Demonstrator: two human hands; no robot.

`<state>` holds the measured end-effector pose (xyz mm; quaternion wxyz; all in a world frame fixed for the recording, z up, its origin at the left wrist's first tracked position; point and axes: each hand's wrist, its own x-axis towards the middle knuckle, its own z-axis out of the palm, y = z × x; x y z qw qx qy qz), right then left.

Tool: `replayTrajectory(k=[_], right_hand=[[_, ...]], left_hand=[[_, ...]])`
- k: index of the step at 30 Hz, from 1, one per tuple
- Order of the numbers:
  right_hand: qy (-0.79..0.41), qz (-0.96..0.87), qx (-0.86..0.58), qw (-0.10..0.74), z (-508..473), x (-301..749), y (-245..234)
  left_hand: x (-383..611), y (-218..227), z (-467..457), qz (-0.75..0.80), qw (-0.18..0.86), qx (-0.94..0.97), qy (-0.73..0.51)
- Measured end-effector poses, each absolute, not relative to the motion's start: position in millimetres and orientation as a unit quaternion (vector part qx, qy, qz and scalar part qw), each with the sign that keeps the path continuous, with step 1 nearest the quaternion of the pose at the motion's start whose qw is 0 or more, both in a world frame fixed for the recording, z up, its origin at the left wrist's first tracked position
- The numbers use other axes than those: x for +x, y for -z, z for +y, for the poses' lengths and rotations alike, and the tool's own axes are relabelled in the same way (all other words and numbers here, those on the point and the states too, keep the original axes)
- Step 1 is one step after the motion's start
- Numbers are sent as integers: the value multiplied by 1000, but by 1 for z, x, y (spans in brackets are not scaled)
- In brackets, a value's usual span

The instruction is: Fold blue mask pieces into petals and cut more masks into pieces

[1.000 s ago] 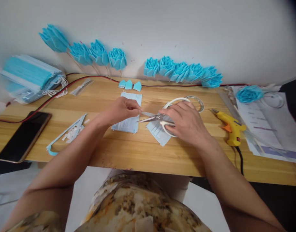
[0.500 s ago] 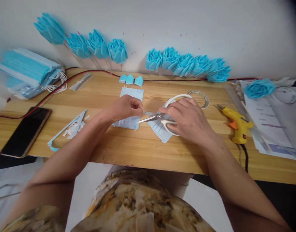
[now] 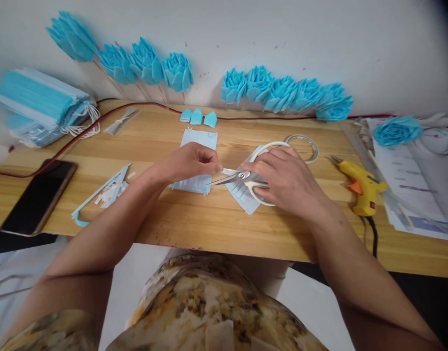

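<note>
My right hand (image 3: 287, 178) is closed around the white handles of a pair of scissors (image 3: 243, 175), whose blades point left. My left hand (image 3: 200, 160) makes a pinch close to the blade tips; whatever sits between its fingertips is too small to make out. Beneath that hand lies a light-blue face mask panel (image 3: 204, 140), flat on the table. A second blue mask panel (image 3: 245, 201) rests slanted under the scissors, partly covered by them and by my right hand.
Three cut blue pieces (image 3: 196, 117) lie behind the panels. A tape roll (image 3: 311, 146) and yellow glue gun (image 3: 362, 187) are to the right. Leftward are scraps (image 3: 110, 192), a phone (image 3: 39, 197) and stacked masks (image 3: 41, 97). Blue fabric flowers (image 3: 258, 84) lean against the wall.
The lower scissor blade has swung slightly, and my left fingertips have shifted a little right and up. Both hands keep their holds. The whole view has tilted slightly.
</note>
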<state>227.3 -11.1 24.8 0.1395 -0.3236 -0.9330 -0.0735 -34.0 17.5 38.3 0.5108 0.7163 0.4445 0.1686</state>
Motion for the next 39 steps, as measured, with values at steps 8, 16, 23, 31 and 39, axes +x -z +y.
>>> replayTrajectory(k=[8, 16, 23, 31, 39], right_hand=[[35, -929, -338, 145, -11, 228, -28], [54, -928, -341, 143, -10, 228, -27], [74, -930, -333, 138, -13, 224, -26], [82, -932, -331, 126, -14, 222, -26], [70, -929, -342, 119, -13, 222, -24]], left_hand=[[-34, -47, 14, 433, 501, 735, -148], [-31, -48, 14, 430, 442, 769, -169], [-23, -39, 7, 508, 336, 777, -161], [-19, -41, 3, 527, 266, 791, -161], [-19, -40, 5, 525, 254, 797, -158]])
